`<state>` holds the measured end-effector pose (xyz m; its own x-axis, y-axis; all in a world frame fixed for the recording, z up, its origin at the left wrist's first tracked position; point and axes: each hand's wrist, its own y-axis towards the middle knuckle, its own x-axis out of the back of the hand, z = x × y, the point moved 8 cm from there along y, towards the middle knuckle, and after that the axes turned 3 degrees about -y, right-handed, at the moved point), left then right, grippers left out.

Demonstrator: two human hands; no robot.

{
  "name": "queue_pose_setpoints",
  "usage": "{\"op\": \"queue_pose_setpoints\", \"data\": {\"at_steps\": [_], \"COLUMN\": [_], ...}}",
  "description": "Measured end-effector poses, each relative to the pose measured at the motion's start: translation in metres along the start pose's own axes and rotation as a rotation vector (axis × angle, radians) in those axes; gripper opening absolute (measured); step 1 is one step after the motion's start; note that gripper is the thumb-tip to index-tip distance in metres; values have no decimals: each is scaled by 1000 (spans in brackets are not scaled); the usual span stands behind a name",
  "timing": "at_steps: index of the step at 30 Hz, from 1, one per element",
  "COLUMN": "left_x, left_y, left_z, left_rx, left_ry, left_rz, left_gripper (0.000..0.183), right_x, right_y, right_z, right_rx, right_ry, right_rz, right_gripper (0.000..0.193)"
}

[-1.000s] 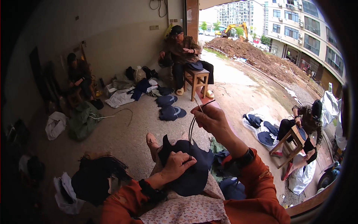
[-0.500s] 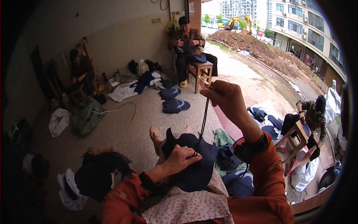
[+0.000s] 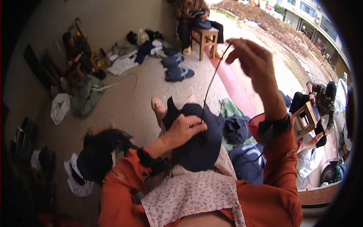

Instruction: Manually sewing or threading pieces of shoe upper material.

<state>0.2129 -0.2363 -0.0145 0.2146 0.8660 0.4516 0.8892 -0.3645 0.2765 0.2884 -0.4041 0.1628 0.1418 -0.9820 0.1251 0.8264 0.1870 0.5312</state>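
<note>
Across my lap, over a flower-print apron (image 3: 189, 193), lies a dark navy cloth piece (image 3: 200, 151) with a pointed corner, possibly part of a cap. My left hand (image 3: 185, 132) grips it from above, thumb and forefinger closed where a thin black cord (image 3: 212, 81) rises from the cloth. The cord runs taut and slanted up to my right hand (image 3: 251, 56), which pinches its upper end between thumb and fingertips, well above the cloth. I cannot make out any tool in my right hand.
Navy caps (image 3: 177, 73) lie on the floor ahead, and navy cloth pieces (image 3: 236, 128) by my right knee. A black cloth heap (image 3: 96, 157) is at my left. People sit at a wooden stool (image 3: 204, 36) ahead, at the far left, and by another stool (image 3: 305, 121) at right.
My right hand has moved up and to the right with the cord, which slants more. The pale slim tool it held is no longer visible. The view has tilted downward.
</note>
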Motion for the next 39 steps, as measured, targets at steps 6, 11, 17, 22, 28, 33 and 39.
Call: {"op": "queue_pose_setpoints", "data": {"at_steps": [6,11,17,22,28,33,39], "left_x": [15,22,2,10,42,55,44], "left_y": [11,12,13,11,-22,-69,-72], "left_z": [15,-12,-44,-29,19,72,42], "left_rx": [124,136,109,15,2,456,252], "left_ry": [-303,-388,-661,-657,-834,-375,153], "left_rz": [17,76,279,110,-156,-338,-287], "left_gripper": [25,27,21,19,26,34,84], "right_x": [6,-13,-88,-95,-22,22,-24], "right_y": [-45,-109,-136,-144,-168,-242,-245], "right_z": [-60,-143,-129,-150,-210,-263,-219], "right_rx": [-186,-596,-488,-487,-833,-1071,-1132], "right_ry": [27,182,309,404,685,611,753], "right_rz": [150,137,621,531,-65,-194,106], "right_gripper": [31,23,13,13,14,24,32]}}
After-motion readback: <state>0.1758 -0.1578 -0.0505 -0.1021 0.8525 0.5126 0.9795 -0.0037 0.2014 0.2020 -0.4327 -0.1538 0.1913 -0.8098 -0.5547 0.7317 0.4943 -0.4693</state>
